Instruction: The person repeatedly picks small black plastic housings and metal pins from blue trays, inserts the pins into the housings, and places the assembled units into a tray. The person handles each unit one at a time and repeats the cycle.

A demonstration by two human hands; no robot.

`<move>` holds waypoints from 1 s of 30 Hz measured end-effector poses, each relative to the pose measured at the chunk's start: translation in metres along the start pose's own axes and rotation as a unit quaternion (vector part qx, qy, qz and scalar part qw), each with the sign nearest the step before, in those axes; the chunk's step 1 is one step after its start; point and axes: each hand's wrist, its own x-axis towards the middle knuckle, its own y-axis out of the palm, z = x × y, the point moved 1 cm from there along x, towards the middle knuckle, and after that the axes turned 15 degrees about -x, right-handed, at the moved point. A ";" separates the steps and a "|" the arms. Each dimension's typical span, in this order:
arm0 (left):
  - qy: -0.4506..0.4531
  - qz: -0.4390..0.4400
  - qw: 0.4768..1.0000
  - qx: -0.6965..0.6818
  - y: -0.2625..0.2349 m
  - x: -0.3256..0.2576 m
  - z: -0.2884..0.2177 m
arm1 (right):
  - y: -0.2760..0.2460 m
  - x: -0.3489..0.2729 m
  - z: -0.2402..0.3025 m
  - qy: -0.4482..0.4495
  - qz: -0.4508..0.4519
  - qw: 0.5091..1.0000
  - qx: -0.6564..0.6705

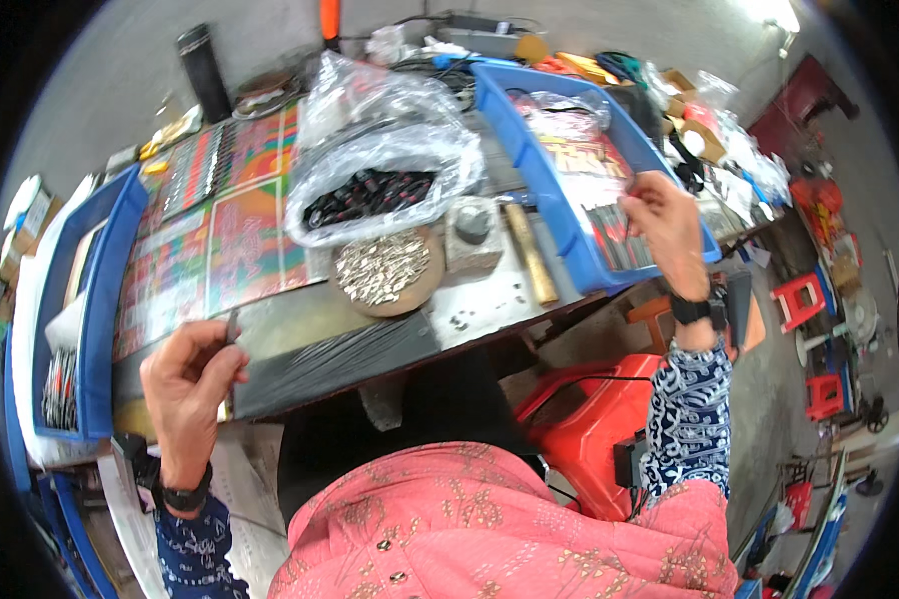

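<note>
Fingers [220, 371] of the left hand [183, 387] pinch a dark piece [233, 326] between them; right fingers [653, 191]: hold unclear.

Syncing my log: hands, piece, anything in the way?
Left hand pinching small dark piece. Right hand over right-side blue tray, grip unclear. No obstruction visible.

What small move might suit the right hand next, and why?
Perhaps lower the right hand toward the slim dark pieces in the blue tray on the right: it appears above that tray's near end, its grip unclear, while the left hand pinches a small dark piece.
</note>
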 end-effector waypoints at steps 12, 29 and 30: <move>-0.072 0.077 0.973 -0.207 0.027 -0.024 0.002 | 0.057 -0.101 0.139 -0.064 0.190 0.946 0.254; -0.117 0.086 0.932 -0.333 0.049 -0.044 0.022 | 0.123 -0.154 0.189 -0.083 0.302 0.861 0.401; -0.118 0.086 0.932 -0.333 0.050 -0.044 0.023 | 0.123 -0.154 0.190 -0.085 0.297 0.867 0.390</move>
